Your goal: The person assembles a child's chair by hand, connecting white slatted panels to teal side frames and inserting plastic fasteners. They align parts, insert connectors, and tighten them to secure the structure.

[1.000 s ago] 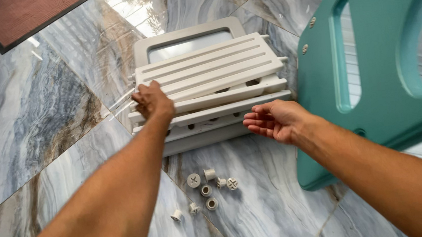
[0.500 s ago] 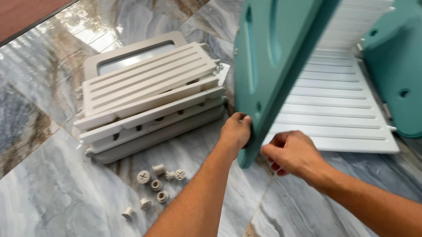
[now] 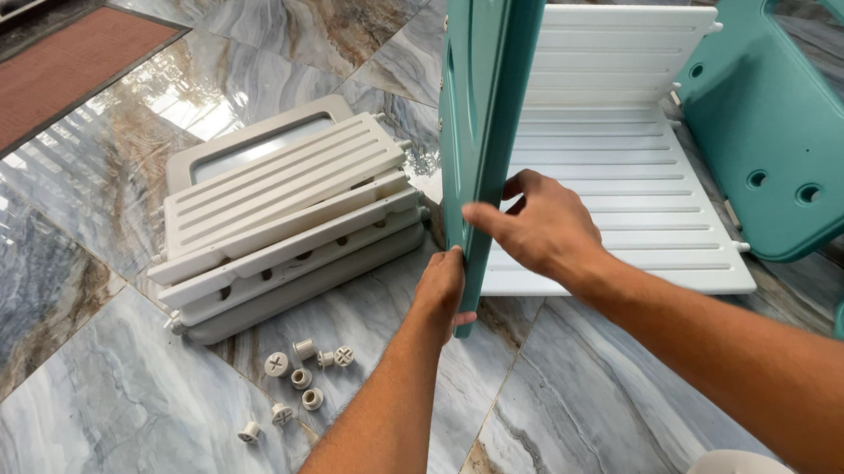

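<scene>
Teal plastic side panel (image 3: 491, 91) standing on edge, near upright, on the marble floor (image 3: 76, 435), lower end down between both hands. Left hand (image 3: 443, 290) at the panel's bottom corner, fingers curled round the near edge, thumb side hidden behind the plastic. Right hand (image 3: 542, 228) a little higher on the same edge, thumb stretched across the narrow face, other fingers folded against the far side, so both hands closed on the panel.

Behind the panel, white slatted shelf (image 3: 626, 151) lying flat on the floor, one long edge just beside the panel's foot. Second teal side panel (image 3: 794, 117) leaning at the right, touching the shelf's far side, round holes and an oblong cut-out showing. Left of the hands, stack of grey-white slatted shelves (image 3: 281, 228) piled unevenly, pegs sticking out at the ends, topmost lying slightly skewed. In front of the stack, cluster of small white plastic screw caps (image 3: 297, 372) scattered loose on the tiles, well apart from both hands. Reddish-brown doormat (image 3: 29, 87) at upper left, far from everything else
</scene>
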